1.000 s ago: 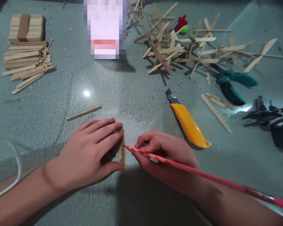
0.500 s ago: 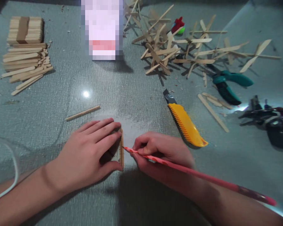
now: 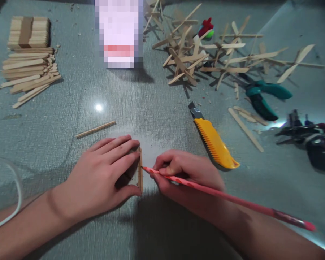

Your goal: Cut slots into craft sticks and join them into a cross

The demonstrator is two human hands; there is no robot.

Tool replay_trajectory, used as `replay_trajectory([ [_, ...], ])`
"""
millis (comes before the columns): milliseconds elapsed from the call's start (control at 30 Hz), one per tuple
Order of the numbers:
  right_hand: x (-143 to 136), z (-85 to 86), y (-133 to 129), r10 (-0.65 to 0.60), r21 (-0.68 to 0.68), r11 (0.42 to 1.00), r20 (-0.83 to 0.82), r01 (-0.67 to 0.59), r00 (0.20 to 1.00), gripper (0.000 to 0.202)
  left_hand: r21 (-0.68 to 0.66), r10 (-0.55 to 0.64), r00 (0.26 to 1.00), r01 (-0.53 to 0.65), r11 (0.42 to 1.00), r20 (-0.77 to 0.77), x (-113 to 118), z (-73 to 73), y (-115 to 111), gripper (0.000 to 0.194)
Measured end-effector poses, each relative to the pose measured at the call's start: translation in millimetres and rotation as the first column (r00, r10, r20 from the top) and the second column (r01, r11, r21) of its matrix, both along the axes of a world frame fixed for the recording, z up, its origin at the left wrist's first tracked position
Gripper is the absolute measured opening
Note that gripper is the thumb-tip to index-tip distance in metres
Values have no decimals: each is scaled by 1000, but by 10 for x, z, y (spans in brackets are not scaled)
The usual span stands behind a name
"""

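Note:
Thumb and fingertips of my left hand (image 3: 103,171) press a narrow wooden craft stick (image 3: 141,177) against the table, the stick pointing away from me. What lies beneath the palm is mostly hidden. On the other side, my right hand (image 3: 181,169) is closed in a writing grip round a long pink pencil (image 3: 219,194). Its dark point meets or nearly meets the stick's right edge, around the middle of its length. Pale dust lies on the table about both hands. A thin wooden strip (image 3: 96,130) rests beyond my left hand.
A yellow utility knife (image 3: 215,142) and green-handled pliers (image 3: 265,99) lie to the right, with loose sticks (image 3: 245,129). Crossed-stick pieces (image 3: 184,61) crowd the back right. At the left sit a banded stick bundle (image 3: 29,32) and a loose pile (image 3: 29,74). A white cable (image 3: 14,191) crosses my left forearm.
Both hands keep nearly the same pose. The pencil has shifted very slightly, its far end tipping a little, and the whole view has drifted a touch.

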State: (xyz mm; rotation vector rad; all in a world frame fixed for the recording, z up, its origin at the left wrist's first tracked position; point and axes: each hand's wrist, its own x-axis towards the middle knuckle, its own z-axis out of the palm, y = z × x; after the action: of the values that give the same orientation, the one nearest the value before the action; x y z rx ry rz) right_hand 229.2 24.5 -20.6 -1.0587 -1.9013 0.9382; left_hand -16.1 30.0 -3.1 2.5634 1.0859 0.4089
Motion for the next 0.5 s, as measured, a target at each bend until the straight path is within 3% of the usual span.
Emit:
replay_trajectory([
  [300,8,11,20,64,-3,998,-6,-64,998,35,-5,12,1000,-12,1000,1,-5,0,-8,63],
  [500,-33,19,29,-20,11,1000,12,20,1000,35,7,8,1000,-9,1000,21,-5,-14,-5,65],
])
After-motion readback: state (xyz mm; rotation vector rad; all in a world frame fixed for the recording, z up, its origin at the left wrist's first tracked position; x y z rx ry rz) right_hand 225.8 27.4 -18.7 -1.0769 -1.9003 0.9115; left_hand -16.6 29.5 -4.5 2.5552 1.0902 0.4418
